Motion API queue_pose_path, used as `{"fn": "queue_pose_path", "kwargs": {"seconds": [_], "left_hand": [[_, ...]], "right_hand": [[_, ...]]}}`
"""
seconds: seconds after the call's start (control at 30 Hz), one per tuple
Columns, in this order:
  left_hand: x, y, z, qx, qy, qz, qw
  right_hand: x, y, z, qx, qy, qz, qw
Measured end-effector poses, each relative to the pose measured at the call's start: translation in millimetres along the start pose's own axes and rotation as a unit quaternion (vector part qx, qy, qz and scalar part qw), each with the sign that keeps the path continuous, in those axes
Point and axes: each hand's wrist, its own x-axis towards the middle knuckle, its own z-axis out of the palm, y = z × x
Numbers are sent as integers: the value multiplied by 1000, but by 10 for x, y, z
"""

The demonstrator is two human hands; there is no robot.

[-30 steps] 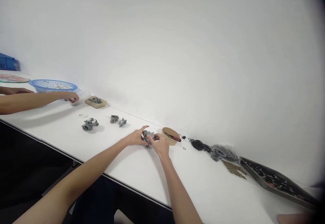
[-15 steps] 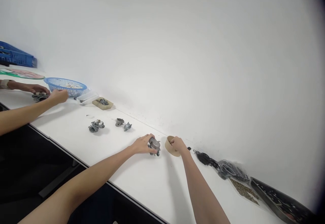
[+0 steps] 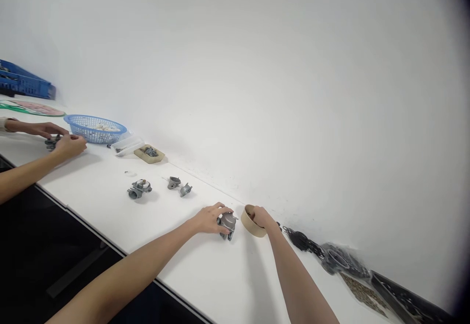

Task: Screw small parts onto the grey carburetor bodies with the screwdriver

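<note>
My left hand [image 3: 214, 219] is wrapped round a grey metal carburetor [image 3: 228, 222], which rests on the white table with its rounded bowl facing up. Just to its right stands a shallow tan round container [image 3: 254, 227] like a cardboard ring. My right hand [image 3: 263, 217] reaches over its rim, fingers curled down inside. Their tips are hidden, so whatever they pinch does not show. Left of my hands lie two small grey metal bowls [image 3: 174, 182] [image 3: 186, 190] and another carburetor [image 3: 139, 189] with a white part on top.
At the far left, a co-worker's hands [image 3: 69, 146] work on a grey metal part [image 3: 52, 143]. Beyond are a blue basket [image 3: 96, 129], a clear plastic tray [image 3: 127, 145], a tan tray of parts [image 3: 150, 154] and a blue crate [image 3: 25, 80]. Black cables [image 3: 301, 241] and a black tray [image 3: 407, 297] lie rightward.
My view has shifted slightly. My left hand stays on the carburetor and my right hand stays in the container. A co-worker's nearer hand has moved left to the metal part.
</note>
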Motion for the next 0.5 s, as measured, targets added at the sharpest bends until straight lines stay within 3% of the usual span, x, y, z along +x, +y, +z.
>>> {"fn": "queue_pose_path", "kwargs": {"seconds": [0.2,0.4,0.5], "left_hand": [[2,-65,-41,3,-28,30,999],[-16,-43,-48,1,-73,28,997],[-27,30,-11,-12,-48,21,999]], "right_hand": [[15,72,-15,-9,-41,-16,999],[-47,85,-37,18,-3,-5,1000],[-91,90,-33,30,23,-2,999]]}}
